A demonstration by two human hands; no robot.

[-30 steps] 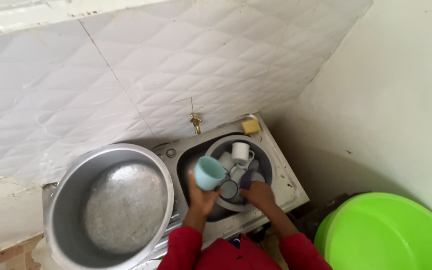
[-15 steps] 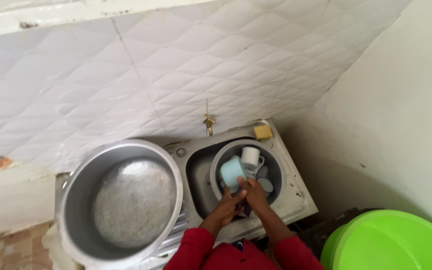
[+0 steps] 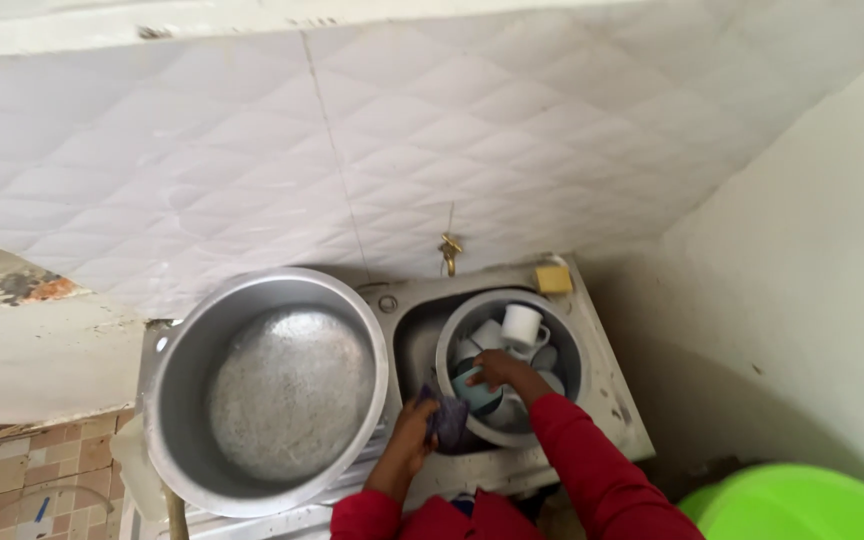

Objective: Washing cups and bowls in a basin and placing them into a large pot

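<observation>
At the lower centre of the frame, a dark cloth point(image 3: 448, 420) is clutched in the left hand point(image 3: 414, 428) at the near rim of the basin point(image 3: 570, 340). Just beyond it, the right hand point(image 3: 499, 370) is closed over a light blue cup point(image 3: 476, 392) inside that round basin — white mugs point(image 3: 522, 325) are piled behind. To the left, a large metal pot point(image 3: 270, 385) is set. Farther back, a brass tap point(image 3: 449, 247) and a yellow sponge point(image 3: 553, 279) are seen against the tiled wall point(image 3: 352, 150).
</observation>
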